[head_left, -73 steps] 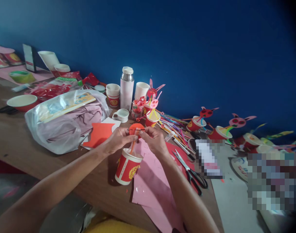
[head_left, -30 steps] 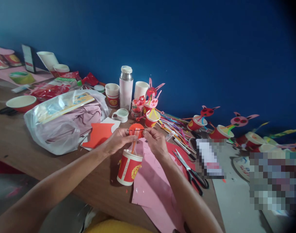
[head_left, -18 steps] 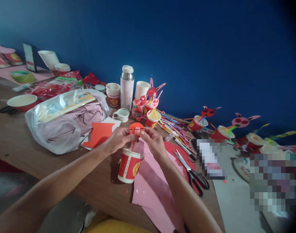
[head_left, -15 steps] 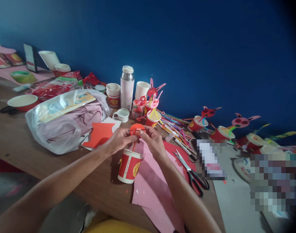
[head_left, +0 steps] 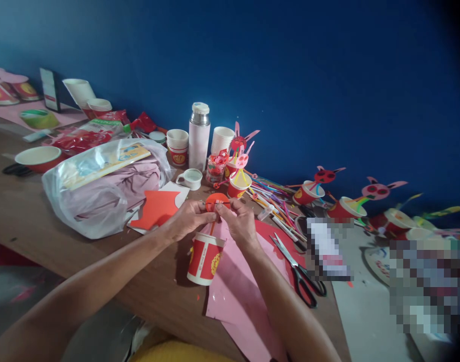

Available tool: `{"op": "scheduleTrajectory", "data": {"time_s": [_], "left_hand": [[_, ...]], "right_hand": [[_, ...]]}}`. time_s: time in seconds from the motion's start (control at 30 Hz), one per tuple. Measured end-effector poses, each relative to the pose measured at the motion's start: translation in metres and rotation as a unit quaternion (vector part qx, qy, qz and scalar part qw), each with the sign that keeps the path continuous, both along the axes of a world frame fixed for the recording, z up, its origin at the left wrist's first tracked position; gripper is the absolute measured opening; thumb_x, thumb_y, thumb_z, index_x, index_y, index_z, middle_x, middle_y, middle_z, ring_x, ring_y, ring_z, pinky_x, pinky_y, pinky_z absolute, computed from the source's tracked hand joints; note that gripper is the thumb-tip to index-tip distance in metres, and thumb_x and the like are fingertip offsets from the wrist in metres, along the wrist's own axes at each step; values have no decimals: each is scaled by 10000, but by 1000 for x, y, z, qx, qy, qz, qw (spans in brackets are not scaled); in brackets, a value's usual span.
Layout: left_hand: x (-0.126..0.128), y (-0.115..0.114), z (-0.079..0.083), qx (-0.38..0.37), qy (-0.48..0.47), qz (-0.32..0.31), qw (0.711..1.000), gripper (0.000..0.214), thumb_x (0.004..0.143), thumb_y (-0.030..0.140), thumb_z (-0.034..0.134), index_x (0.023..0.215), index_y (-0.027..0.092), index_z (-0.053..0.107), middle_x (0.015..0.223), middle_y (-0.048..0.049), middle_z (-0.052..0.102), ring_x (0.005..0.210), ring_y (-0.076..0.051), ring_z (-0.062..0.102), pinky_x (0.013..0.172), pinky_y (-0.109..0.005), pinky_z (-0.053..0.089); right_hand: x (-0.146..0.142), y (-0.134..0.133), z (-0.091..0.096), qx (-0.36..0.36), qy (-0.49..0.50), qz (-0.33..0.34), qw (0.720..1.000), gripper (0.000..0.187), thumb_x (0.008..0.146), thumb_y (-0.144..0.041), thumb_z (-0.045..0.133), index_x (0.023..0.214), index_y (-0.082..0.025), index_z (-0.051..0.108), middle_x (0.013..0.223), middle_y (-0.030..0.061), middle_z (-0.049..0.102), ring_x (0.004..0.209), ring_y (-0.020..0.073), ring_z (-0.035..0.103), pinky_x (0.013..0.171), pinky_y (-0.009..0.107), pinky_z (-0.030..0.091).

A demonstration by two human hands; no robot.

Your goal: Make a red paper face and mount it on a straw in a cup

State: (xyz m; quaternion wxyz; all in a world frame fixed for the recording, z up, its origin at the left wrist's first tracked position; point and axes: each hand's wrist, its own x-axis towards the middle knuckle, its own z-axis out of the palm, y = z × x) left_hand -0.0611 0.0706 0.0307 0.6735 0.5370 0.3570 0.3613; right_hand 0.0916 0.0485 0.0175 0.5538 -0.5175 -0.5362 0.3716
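Observation:
Between my two hands is an orange-red paper disc (head_left: 211, 198), pinched at its lower edge by the fingers of my left hand (head_left: 190, 218) and my right hand (head_left: 244, 223). A thin dark strip runs across the disc and sticks out towards each hand. Below it an orange stem (head_left: 212, 229) goes down into a red and white paper cup (head_left: 206, 259), tilted slightly over the table by the edge of a pink paper sheet (head_left: 239, 296). My fingertips partly cover the disc's lower part.
Open scissors (head_left: 299, 271) lie to the right, near a blurred phone (head_left: 328, 246). Behind are colored sticks (head_left: 278, 201), a thermos (head_left: 199, 138) and cups with paper animal heads (head_left: 376, 190). Leftwards sit orange paper (head_left: 156, 207) and a plastic bag (head_left: 90, 211).
My hands, the disc and the cup have shifted slightly to the right. My grip on the disc looks much the same.

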Motion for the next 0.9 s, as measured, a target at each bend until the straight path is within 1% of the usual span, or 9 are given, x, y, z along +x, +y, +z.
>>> {"op": "scheduleTrajectory", "data": {"time_s": [0.07,0.17,0.27,0.37,0.43,0.53,0.7,0.83,0.9], "left_hand": [[0,0,0,-4,3,2,1000,335,609,378,839,780,111,732,733,-67,737,687,-178,671,692,-285,533],[-2,1,-2,-5,12,11,1000,329,619,383,833,769,111,725,701,-56,724,640,-158,654,642,-260,520],[-4,3,-2,0,21,28,999,321,687,430,778,726,122,698,634,-25,688,567,-120,611,581,-229,486],[-5,3,2,12,32,46,998,331,732,453,728,708,126,678,608,-10,665,541,-106,587,556,-219,461],[-5,3,3,24,43,63,997,311,706,428,744,734,124,683,619,-9,667,555,-111,592,550,-216,451],[-4,5,-1,38,54,86,994,291,660,388,769,754,126,684,624,-2,668,562,-114,595,541,-210,440],[-6,7,-8,55,60,83,993,277,667,382,761,733,125,682,610,-5,662,530,-111,574,515,-212,422],[-7,7,-10,65,52,83,993,266,681,378,764,695,131,667,609,1,652,550,-105,570,538,-206,436],[-8,7,-9,59,44,69,995,272,691,387,760,708,130,673,633,-8,663,565,-109,581,549,-209,451]], "right_hand": [[1,0,0,3,-7,-4,1000,203,768,-385,674,773,-185,710,728,12,665,714,174,583,713,302,476],[3,1,1,10,-11,-5,1000,197,776,-375,671,809,-188,721,785,24,694,763,187,608,764,318,479],[5,0,4,15,-12,-2,1000,193,788,-367,662,844,-195,728,821,25,710,785,191,626,784,320,482],[5,-1,6,11,-14,0,1000,194,785,-369,670,827,-190,730,790,26,710,766,192,626,772,321,485],[5,-1,5,7,-12,3,1000,202,780,-372,676,835,-185,730,796,30,716,770,195,629,772,323,488],[4,-1,4,2,-5,9,1000,209,775,-367,676,857,-183,732,822,34,725,786,197,637,782,324,493],[4,-1,4,-11,7,16,1000,206,773,-368,675,835,-181,731,800,33,722,766,195,639,776,325,504],[5,-2,3,-17,16,23,999,210,774,-382,679,835,-187,729,810,29,726,773,194,644,780,322,506],[6,-1,1,-21,20,26,999,222,776,-397,681,837,-189,728,806,29,727,762,194,646,763,320,507]]}}
